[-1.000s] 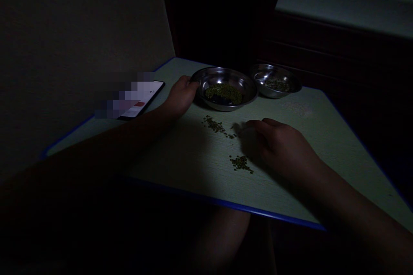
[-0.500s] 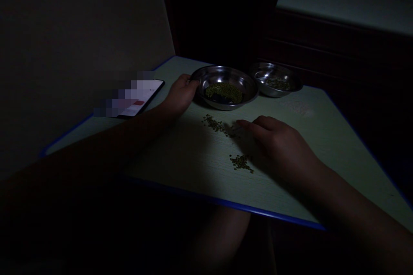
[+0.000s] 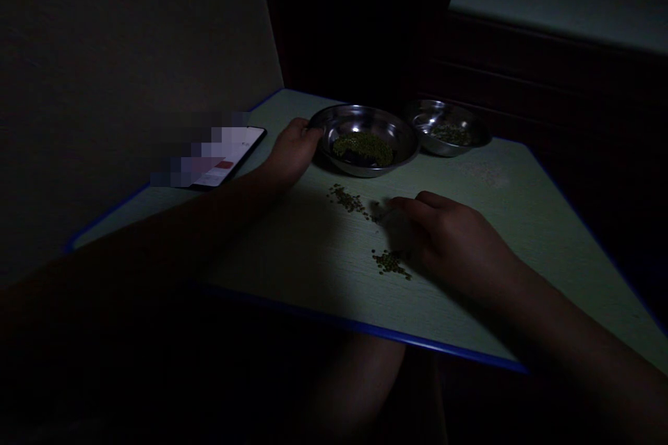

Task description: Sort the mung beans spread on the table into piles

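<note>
A steel bowl (image 3: 365, 170) with green beans inside stands near the back of the table, and my left hand (image 3: 293, 151) grips its left rim. In front of it lies a loose strip of beans (image 3: 347, 199). Nearer the front edge is a smaller heap of beans (image 3: 390, 263). My right hand (image 3: 443, 229) is just right of both groups, low over the table, its thumb and index finger pinched together. Whatever is between those fingertips is too dark and small to name.
A second steel bowl (image 3: 449, 148) with some green and pale bits stands behind at the right. Pale grains (image 3: 485, 172) lie before it. A lit phone (image 3: 224, 160) rests at the left of the pale green table (image 3: 470, 334), which has a blue edge.
My right hand has shifted slightly to the right and toward me, away from the end of the bean strip. My left hand keeps its grip on the bowl.
</note>
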A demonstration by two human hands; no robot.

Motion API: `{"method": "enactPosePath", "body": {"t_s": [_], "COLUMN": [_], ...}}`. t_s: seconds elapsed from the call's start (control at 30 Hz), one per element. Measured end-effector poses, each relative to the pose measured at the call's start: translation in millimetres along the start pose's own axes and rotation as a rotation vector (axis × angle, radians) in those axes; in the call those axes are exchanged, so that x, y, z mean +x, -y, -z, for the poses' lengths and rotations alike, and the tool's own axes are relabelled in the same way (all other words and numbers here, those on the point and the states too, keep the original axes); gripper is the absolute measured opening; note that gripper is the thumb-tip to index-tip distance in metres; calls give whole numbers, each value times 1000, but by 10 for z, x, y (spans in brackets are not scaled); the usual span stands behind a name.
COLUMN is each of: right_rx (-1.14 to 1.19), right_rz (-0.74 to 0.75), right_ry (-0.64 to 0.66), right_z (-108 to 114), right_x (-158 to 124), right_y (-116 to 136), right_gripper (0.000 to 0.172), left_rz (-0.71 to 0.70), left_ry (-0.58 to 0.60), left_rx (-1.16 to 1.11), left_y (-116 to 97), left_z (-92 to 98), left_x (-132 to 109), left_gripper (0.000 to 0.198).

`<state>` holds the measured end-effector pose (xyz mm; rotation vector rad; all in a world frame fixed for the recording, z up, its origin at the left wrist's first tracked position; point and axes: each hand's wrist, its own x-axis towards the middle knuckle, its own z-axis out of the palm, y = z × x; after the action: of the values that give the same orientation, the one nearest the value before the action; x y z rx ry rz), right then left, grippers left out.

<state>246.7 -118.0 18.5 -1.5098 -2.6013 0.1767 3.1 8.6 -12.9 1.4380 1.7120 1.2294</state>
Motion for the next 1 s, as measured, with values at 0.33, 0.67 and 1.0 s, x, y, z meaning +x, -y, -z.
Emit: {"method": "enactPosePath", "body": {"t_s": [0.33,0.67,1.0], "right_rx": [-35,-45,-1], "right_rz": [-123,-20,-103], "right_ry": [2,4,13], "right_z": [4,13,-11], "right_x": [2,-7,1], "right_y": [-4,18,-5], "right_gripper": [52,55,48], "left_rz": [-18,17,1], "left_ry": [-11,-6,-12], "left_rx": [0,11,36], "left_y": [41,-11,16], "left_z": [-10,-3,-9], "left_x": [33,-11,19], "left_gripper": [11,5,14]}}
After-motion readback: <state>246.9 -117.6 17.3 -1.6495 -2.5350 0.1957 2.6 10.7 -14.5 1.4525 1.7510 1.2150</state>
